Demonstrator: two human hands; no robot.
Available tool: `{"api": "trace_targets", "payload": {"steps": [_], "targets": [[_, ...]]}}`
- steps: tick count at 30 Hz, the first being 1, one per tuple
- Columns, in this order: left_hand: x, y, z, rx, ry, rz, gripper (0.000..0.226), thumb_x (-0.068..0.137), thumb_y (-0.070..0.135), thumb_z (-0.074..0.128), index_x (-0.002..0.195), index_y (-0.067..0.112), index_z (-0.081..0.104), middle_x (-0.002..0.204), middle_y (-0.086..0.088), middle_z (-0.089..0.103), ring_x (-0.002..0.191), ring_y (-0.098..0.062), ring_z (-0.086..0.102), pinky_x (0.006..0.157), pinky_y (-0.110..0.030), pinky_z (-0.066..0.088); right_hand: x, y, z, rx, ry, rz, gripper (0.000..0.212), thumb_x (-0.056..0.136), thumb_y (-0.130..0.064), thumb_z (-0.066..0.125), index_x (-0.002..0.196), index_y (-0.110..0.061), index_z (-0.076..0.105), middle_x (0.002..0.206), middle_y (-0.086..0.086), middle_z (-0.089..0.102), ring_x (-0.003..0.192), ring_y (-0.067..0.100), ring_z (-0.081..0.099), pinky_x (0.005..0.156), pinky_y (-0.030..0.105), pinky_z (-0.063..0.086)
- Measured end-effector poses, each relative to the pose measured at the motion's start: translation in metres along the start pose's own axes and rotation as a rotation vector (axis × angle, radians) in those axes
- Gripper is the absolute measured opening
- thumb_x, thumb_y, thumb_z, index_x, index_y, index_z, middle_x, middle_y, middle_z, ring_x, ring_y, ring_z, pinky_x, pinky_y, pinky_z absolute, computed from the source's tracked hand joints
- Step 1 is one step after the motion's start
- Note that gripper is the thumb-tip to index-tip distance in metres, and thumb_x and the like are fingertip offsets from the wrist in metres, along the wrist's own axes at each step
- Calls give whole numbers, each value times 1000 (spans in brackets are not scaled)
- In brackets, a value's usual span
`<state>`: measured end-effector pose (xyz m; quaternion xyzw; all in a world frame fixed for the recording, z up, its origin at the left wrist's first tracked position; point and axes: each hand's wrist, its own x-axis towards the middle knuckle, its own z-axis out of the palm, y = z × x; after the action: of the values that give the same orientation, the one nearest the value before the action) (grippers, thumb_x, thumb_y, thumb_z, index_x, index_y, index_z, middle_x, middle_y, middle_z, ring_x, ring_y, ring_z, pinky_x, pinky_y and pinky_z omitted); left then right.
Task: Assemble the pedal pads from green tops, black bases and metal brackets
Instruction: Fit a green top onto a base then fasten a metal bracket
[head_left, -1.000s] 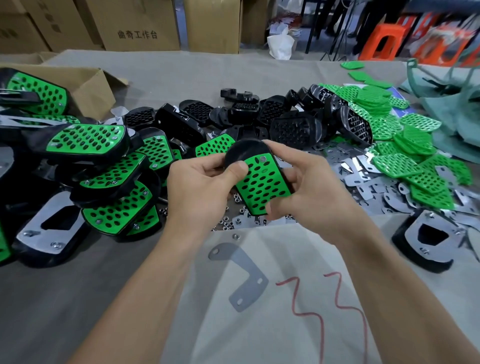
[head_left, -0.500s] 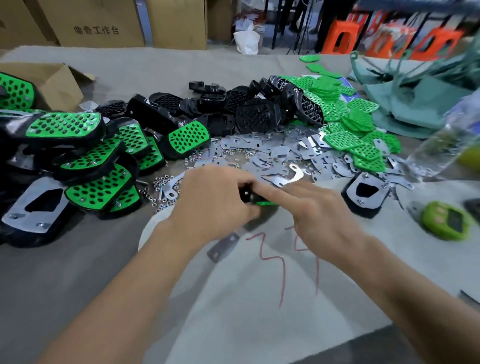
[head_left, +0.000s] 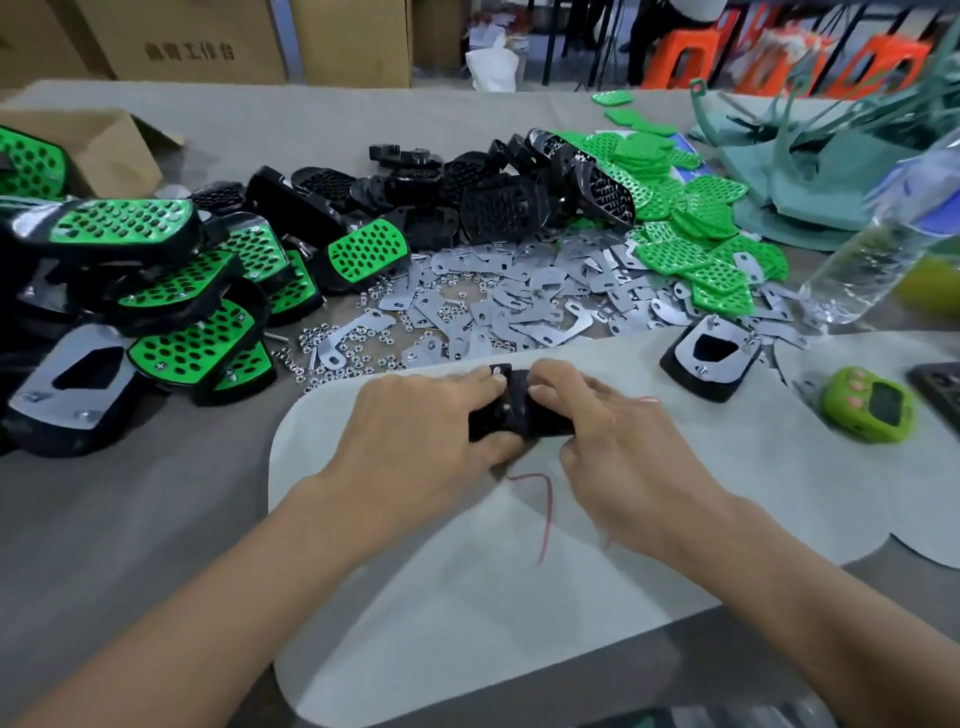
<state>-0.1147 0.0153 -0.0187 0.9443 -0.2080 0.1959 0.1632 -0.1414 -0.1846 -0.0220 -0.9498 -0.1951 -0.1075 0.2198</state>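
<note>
Your left hand (head_left: 421, 431) and your right hand (head_left: 618, 436) both hold one pedal pad (head_left: 519, 410). It lies black side up on the white sheet (head_left: 467, 623) right in front of you. The fingers of each hand bend over the top of the pad, and the thumbs pinch its near edge. A thin red line (head_left: 545, 509) runs on the sheet just below your hands.

The sheet lies on a grey table cover (head_left: 130, 519). To your left is a heap of finished pads (head_left: 156, 291), green and black. Behind it stands an open cardboard box (head_left: 104, 150). Across the middle lie black bases (head_left: 467, 202), and in front of them a spread of flat metal brackets (head_left: 519, 306) and little nuts (head_left: 353, 353). Green tops (head_left: 691, 234) are piled to the right. A clear water bottle (head_left: 872, 260) and a small green timer (head_left: 872, 410) sit at the far right.

Past the table you see big cardboard boxes (head_left: 197, 41) and orange stools (head_left: 691, 57).
</note>
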Motion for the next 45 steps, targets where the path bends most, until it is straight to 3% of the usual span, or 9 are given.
{"api": "trace_targets", "payload": {"steps": [4,7,11,15,19,24,28,33,45], "targets": [[-7,-7,-5,-146,-141,-84,48,85,60,56,129,45,68,138,23,62,120,-15,66,92,-36,56,3,2,2,-105,32,-8,40,75,-5,45,107,-29,47,91,-9,63,78,13,45,62,27,28],[3,-12,-4,-94,-187,-157,33,93,58,63,125,55,66,134,32,60,123,-10,61,78,-22,36,6,3,2,-96,28,48,48,80,-5,53,114,-38,49,99,-16,69,85,11,51,64,22,28],[5,-8,-2,-91,-168,-212,33,87,58,70,121,56,68,129,31,64,118,-15,64,71,-26,25,8,11,-11,425,94,290,74,75,-10,75,135,-47,52,134,-25,61,116,-11,56,100,10,44],[4,-7,1,-146,-111,-225,37,84,54,75,118,61,64,118,21,73,108,-24,67,74,-29,32,14,23,-15,356,-22,398,55,71,-24,84,120,-45,71,107,-37,64,100,-29,52,87,-4,35],[0,-7,3,-215,-71,-294,51,78,54,78,125,54,60,108,18,76,104,-25,67,75,-32,36,15,25,-20,359,-72,399,54,72,-28,85,121,-45,70,120,-25,69,118,-15,55,102,7,36],[7,-7,3,-208,-118,-300,46,77,58,78,120,60,63,116,20,73,106,-24,65,73,-32,33,18,29,-22,331,-123,377,50,77,-28,82,122,-44,70,117,-28,68,108,-17,56,90,2,37],[17,-7,-3,-141,-199,-356,47,71,62,81,116,60,67,108,15,73,104,-24,64,72,-33,35,48,38,-36,474,-60,420,16,87,-23,74,97,-34,80,92,-22,76,85,-11,67,72,5,47],[30,-5,-10,-74,-281,-356,47,67,64,83,112,60,68,116,19,72,112,-21,63,79,-33,37,96,45,-25,-67,-112,374,14,88,-20,67,92,-23,80,95,-4,75,91,18,65,73,24,49],[28,-4,-10,-44,-262,-327,49,68,68,79,115,62,65,113,15,71,109,-25,61,74,-34,30,122,54,-27,-257,-389,236,6,90,-21,67,91,-21,61,87,0,59,82,23,54,56,25,31]]}}
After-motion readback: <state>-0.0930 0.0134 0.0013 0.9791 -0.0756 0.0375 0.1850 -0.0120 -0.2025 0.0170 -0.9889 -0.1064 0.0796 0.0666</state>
